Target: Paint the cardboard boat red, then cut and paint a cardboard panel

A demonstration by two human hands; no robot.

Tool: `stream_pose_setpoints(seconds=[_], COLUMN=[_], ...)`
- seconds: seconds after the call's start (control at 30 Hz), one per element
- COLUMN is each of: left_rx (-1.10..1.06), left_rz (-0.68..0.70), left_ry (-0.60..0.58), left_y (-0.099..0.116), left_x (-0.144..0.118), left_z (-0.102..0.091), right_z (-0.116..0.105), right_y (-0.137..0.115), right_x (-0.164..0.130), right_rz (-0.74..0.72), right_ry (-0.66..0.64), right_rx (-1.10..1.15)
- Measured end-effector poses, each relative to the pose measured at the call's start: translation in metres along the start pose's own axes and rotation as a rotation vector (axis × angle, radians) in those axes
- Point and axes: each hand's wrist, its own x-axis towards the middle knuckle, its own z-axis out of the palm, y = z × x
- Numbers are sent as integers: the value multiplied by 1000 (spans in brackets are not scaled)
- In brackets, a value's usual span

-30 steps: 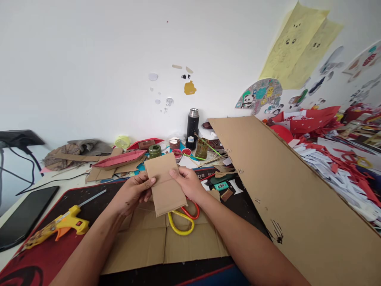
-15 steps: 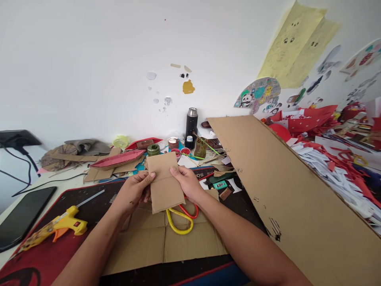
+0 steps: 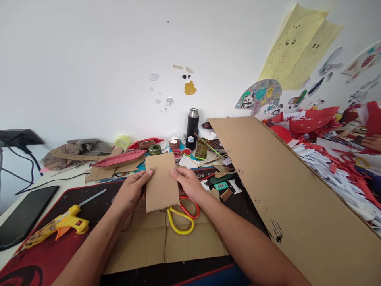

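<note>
A small rectangular piece of cardboard is held up between my two hands. My left hand pinches its left edge, thumb on the front face and fingers behind. On the right edge, my right hand grips it the same way. Below the piece, scissors with one yellow and one red handle lie on a larger cardboard sheet; their blades are hidden. That sheet rests on a dark desk mat.
A yellow glue gun and a black phone lie at left. Paint jars and a black thermos stand behind. A big cardboard panel slants along the right. Another person's hand shows at far right, beside paper scraps.
The cardboard piece has turned slightly, so it now hangs straighter, its lower end shifted left. More of the red scissor handle shows. Another person's hand has appeared at far right.
</note>
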Motion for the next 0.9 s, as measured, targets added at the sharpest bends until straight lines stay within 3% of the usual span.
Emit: stream_pose_setpoints(seconds=[0.27, 0.43, 0.6, 0.77, 0.9], left_rx=[-40, 11, -69, -135, -234], left_rz=[-16, 54, 207, 138, 180], left_ry=[14, 62, 187, 128, 221], left_y=[5, 3, -3, -1, 7], left_x=[-5, -1, 7, 9, 13], left_z=[6, 1, -7, -7, -19], right_z=[2, 2, 1, -5, -11], right_y=[0, -3, -7, -6, -7], right_x=[-2, -2, -4, -1, 1], right_rz=[1, 19, -12, -58, -78], right_ry=[-2, 16, -103, -66, -96], right_rx=[31, 35, -64, -164, -261])
